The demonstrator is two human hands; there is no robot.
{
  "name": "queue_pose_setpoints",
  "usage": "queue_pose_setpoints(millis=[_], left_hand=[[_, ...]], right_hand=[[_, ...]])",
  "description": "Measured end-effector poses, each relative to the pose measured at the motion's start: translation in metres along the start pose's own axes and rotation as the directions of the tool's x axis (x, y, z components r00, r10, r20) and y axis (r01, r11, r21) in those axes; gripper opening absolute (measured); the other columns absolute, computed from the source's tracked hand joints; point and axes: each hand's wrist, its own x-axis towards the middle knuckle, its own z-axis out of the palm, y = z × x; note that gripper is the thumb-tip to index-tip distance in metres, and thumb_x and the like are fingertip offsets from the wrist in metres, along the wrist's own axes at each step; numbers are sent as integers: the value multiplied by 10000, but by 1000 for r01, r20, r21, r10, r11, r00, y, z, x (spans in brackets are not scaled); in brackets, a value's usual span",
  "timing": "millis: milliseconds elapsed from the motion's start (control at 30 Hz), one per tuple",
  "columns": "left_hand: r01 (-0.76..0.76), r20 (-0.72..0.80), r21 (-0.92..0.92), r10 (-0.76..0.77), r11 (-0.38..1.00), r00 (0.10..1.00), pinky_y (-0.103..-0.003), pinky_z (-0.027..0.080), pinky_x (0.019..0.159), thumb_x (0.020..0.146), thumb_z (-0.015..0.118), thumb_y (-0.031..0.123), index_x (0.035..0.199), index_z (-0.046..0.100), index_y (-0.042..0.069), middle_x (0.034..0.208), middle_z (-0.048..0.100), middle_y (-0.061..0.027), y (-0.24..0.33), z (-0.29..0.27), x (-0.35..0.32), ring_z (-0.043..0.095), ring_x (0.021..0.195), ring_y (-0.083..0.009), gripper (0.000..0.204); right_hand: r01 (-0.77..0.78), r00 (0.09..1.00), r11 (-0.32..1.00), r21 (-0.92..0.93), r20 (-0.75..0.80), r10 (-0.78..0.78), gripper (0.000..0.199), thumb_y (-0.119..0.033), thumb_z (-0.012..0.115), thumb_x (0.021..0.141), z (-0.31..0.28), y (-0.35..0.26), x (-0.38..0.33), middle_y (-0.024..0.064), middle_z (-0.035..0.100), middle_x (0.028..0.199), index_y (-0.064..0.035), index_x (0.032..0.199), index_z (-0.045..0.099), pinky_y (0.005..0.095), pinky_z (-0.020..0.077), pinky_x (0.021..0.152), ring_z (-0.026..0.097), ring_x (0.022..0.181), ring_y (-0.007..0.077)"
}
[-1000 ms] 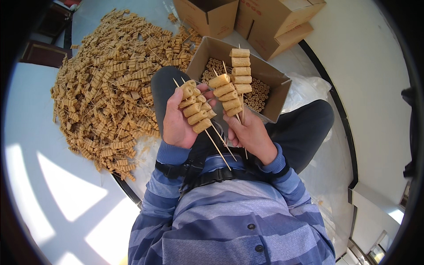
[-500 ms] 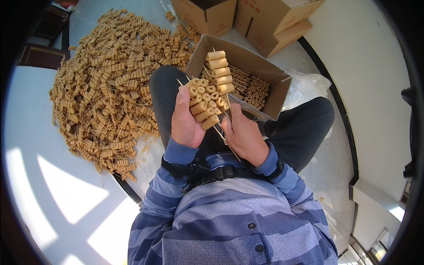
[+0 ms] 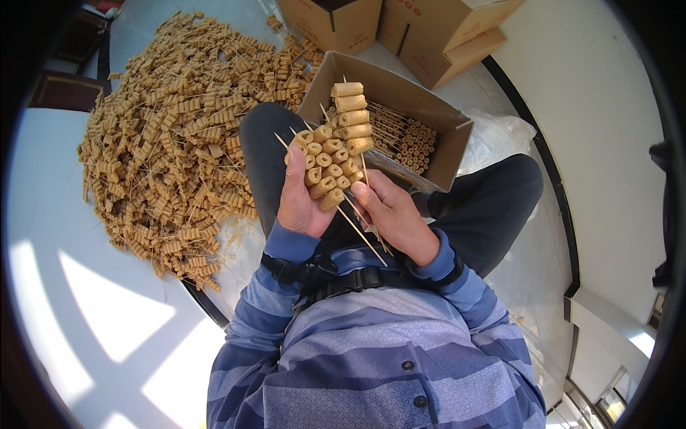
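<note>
My left hand grips a fanned bunch of thin wooden skewers, each threaded with tan tube-shaped pieces. My right hand holds one more loaded skewer by its bare stick, upright and pressed against the right side of the bunch. Both hands are above my lap, just in front of an open cardboard box that rests on my knees and holds several finished skewers laid flat.
A big heap of loaded skewers lies on the pale surface to my left. Closed cardboard boxes stand behind the open one. Clear plastic sheet lies to the right, by a white wall.
My right hand brought its single skewer leftward from above the box until it met the bunch in my left hand. The left hand barely moved.
</note>
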Motion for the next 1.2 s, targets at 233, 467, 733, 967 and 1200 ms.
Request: queue_pose_setpoints(millis=[233,467,733,967,1200], left_hand=[[5,2,-30,-5,1000,1000,-449,496,1019,1006,428,604,1393,466,26,1335,579,-144,2,-3,3,581,1213,-294,696],[-14,-55,-83,9,996,998,-495,517,962,963,455,664,1390,454,4,1299,584,-182,4,-7,4,591,1170,-333,786],[3,9,-162,-2,987,1000,-485,530,888,929,498,686,1391,440,-19,1262,575,-218,8,-12,5,589,1119,-352,844],[44,46,-185,-36,982,998,-480,523,924,906,528,695,1406,426,-26,1261,567,-220,12,-10,3,578,1141,-358,882],[66,122,-145,-49,987,991,-512,491,998,902,541,689,1431,409,-19,1296,560,-219,15,-12,4,571,1181,-367,893]], right_hand=[[-25,999,980,197,36,18,327,-242,453,1082,-6,1,2,6,557,831,-4,1280,556,222,501,698,568,742,70],[-75,997,959,274,15,74,359,-277,431,1089,-6,-7,-4,37,625,896,-20,1314,541,205,518,707,626,795,83],[-159,987,981,114,22,157,379,-305,421,1089,-31,-16,-13,12,645,705,-59,1355,532,192,468,535,594,574,69],[-125,991,990,66,-43,128,353,-281,475,1073,-26,-17,-17,30,634,699,-48,1318,578,206,477,539,578,565,67],[-129,991,978,165,-7,132,374,-281,492,1068,-25,-14,-20,39,671,736,-56,1359,559,192,439,540,592,586,71]])
